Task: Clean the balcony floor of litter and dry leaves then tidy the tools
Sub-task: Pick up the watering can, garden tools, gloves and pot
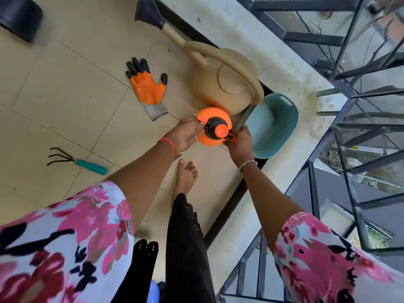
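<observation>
An orange pump sprayer bottle (213, 115) with a black collar and orange cap stands on the beige tiled floor beside the low wall. My left hand (185, 134) touches its left side at the brass nozzle. My right hand (239, 143) is closed around its orange-and-black trigger handle on the right. An orange glove with black fingertips (148, 86) lies flat on the tiles to the left. A small black hand rake with a teal handle (80, 161) lies further left. A tan watering can (225, 79) stands just behind the sprayer.
A teal perforated basket (273, 125) leans at the low concrete wall (290, 68), with a black metal railing (349, 88) beyond. A black pot (19, 16) sits at the top left. My bare foot (185, 173) stands just below the sprayer.
</observation>
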{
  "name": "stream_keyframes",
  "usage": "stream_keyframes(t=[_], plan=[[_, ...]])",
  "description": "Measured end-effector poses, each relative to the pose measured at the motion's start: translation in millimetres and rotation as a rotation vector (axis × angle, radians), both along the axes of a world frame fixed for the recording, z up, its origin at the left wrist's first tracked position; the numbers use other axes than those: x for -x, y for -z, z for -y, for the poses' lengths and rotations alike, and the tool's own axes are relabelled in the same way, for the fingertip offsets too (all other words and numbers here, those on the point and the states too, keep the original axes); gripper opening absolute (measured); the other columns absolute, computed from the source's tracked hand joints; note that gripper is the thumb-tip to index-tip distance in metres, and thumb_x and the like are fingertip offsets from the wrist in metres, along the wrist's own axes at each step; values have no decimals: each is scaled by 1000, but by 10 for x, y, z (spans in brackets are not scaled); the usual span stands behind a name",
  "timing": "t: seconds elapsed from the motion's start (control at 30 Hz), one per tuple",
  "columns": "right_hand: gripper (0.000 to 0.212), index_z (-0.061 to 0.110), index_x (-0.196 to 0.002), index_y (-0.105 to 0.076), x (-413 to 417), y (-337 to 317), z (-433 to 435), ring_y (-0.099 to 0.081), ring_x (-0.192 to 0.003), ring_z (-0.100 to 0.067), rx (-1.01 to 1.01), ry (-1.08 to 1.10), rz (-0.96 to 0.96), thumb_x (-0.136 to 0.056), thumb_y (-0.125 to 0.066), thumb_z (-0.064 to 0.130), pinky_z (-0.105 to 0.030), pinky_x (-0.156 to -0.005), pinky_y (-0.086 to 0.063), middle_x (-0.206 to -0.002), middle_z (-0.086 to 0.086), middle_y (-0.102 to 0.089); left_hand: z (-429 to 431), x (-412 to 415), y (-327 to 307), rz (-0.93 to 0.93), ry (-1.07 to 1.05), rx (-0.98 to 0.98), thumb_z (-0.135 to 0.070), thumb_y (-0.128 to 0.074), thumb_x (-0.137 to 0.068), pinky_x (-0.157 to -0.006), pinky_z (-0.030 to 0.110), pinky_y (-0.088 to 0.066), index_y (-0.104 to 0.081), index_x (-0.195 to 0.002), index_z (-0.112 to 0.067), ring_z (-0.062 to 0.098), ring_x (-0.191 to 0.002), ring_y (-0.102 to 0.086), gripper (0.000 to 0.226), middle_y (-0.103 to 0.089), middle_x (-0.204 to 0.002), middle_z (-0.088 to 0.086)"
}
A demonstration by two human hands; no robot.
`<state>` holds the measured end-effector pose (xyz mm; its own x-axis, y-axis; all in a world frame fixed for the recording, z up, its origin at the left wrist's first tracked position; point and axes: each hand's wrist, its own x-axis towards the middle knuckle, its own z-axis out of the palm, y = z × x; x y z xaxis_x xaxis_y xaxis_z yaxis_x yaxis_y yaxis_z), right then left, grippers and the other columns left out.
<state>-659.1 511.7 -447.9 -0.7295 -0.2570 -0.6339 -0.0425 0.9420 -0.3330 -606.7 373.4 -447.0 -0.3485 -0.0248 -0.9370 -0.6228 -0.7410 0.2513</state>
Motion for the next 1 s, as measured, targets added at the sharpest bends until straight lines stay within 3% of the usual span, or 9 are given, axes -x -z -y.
stream_keyframes(t=[0.1,0.2,0.33,0.43,0.5,0.57,0.7,0.87,1.0], plan=[[29,-3,-106,-64,42,19,45,-51,-101,-35,-37,-26,6,-78,-66,-3,-25,-81,-34,-119,-22,-47,18,-8,3,-5,-42,-35,6,-38,-96,-106,26,-35,-54,-91,-11,11,-98,-52,24,-56,-93,1],[30,-3,-109,-61,66,14,128,-51,-104,-35,-89,-32,22,-79,-62,-4,-28,-85,-36,-120,-23,-48,57,-39,-68,-11,-39,-25,5,-40,-96,-105,28,-36,-48,-128,-1,16,-120,-50,33,-55,-124,10],[42,-3,-118,-52,16,-55,271,-48,-114,-37,-151,-34,-10,-77,-46,-11,-40,-94,-40,-125,-22,-47,165,-104,-171,-5,59,18,2,-46,-94,-106,34,-40,-56,-98,-12,16,-99,-54,17,-58,-90,2],[64,5,-139,-31,-92,-244,487,-25,-136,-33,-235,16,-90,-79,-53,-2,-53,-111,-23,-142,-16,-29,353,-251,-317,-25,142,113,2,-45,-94,-76,23,-50,-54,-94,-19,13,-90,-54,23,-55,-85,2],[75,8,-144,-22,-217,-432,705,-14,-141,-31,-187,49,-188,-78,-59,7,-52,-114,-11,-146,-16,-24,504,-387,-436,-41,217,209,2,-46,-94,-53,11,-41,-55,-94,-20,3,-68,-56,24,-56,-78,-3],[79,7,-143,-24,-437,-703,1020,-19,-139,-31,-65,8,-252,-74,-61,7,-49,-114,-12,-144,-17,-26,728,-608,-577,-52,297,329,1,-49,-92,-47,7,-35,-61,-92,-13,7,-73,-54,18,-64,-77,-7],[75,3,-141,-26,-1014,-1422,1884,-9,-143,-29,67,-286,-177,-74,-60,6,-45,-115,-4,-150,-17,-19,1461,-1120,-1263,-146,453,620,1,-53,-88,-76,17,-43,-59,-123,-3,25,-117,-54,36,-57,-129,14],[52,3,-132,-39,-1700,-2705,3027,-19,-140,-28,179,-689,-362,-82,-50,8,-43,-114,-15,-143,-16,-30,2630,-1967,-2669,-241,540,981,5,-51,-85,-90,12,-31,-61,-117,0,23,-121,-51,34,-60,-125,14],[53,2,-134,-38,-2268,-3835,3716,-9,-144,-25,258,-955,-484,-82,-47,3,-41,-116,-4,-146,-14,-27,3382,-2903,-3856,-222,443,1229,6,-48,-86,-86,18,-37,-64,-108,2,27,-111,-56,27,-63,-116,17]])
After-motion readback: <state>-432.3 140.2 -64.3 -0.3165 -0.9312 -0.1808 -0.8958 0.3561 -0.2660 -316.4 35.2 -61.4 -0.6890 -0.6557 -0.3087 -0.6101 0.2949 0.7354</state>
